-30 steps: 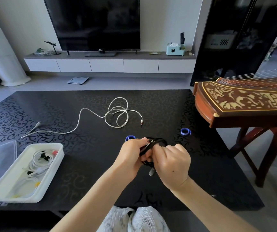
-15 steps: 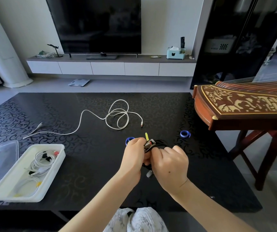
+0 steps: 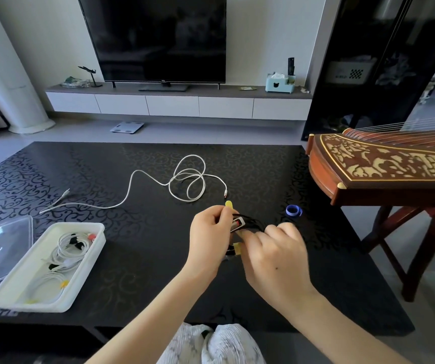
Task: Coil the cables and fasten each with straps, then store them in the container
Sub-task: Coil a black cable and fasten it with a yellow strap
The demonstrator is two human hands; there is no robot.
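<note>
Fingers of the left hand curled round the coiled black cable above the dark patterned table, seemingly steadying its loops while the right hand pinched the thin yellow strap to bind them, the white plastic container lying well apart.

- TV: tiny logo at mid bottom bezel, too small to read.
- White box in the dark cabinet: dark print + checker patch on its front, illegible.
- Blue tissue box on the TV shelf: black animal-face mark, a pic, not text.
- Zither end panel: gold inlay, can't tell if chars or ornament.
- Overall: nothing readable.
</note>
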